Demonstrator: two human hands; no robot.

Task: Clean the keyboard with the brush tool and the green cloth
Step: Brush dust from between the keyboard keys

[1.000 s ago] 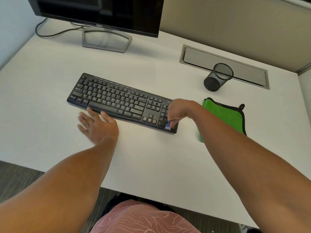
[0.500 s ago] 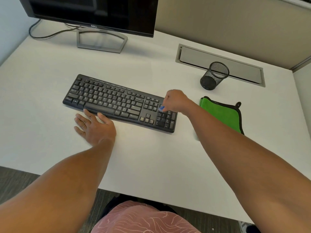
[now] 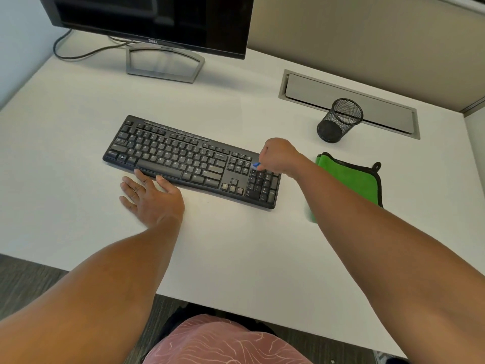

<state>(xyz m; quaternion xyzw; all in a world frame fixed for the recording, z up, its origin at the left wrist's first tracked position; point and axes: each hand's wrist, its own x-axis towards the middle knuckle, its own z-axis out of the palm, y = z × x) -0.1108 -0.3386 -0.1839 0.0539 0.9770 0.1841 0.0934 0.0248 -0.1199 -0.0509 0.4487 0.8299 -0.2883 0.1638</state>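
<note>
White desk (image 3: 78, 153), monitor (image 3: 157, 17) behind; keyboard (image 3: 183, 158) centre, green cloth (image 3: 351, 177) right, untouched. Right hand (image 3: 278, 156) pinches brush tool (image 3: 255, 165) (blue tip only visible) over numpad top; left hand (image 3: 149, 195) flat, braces front edge. Brushing step; next likely needs strokes along remaining rows

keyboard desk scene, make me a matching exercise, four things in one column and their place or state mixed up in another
1 black keyboard
2 green cloth with black trim
3 black mesh pen cup
4 small blue brush tool

a pinched in the right hand
b lying flat, right of the keyboard
c under the brush
d standing by the grey desk hatch

Pairs: 1-c, 2-b, 3-d, 4-a
</note>
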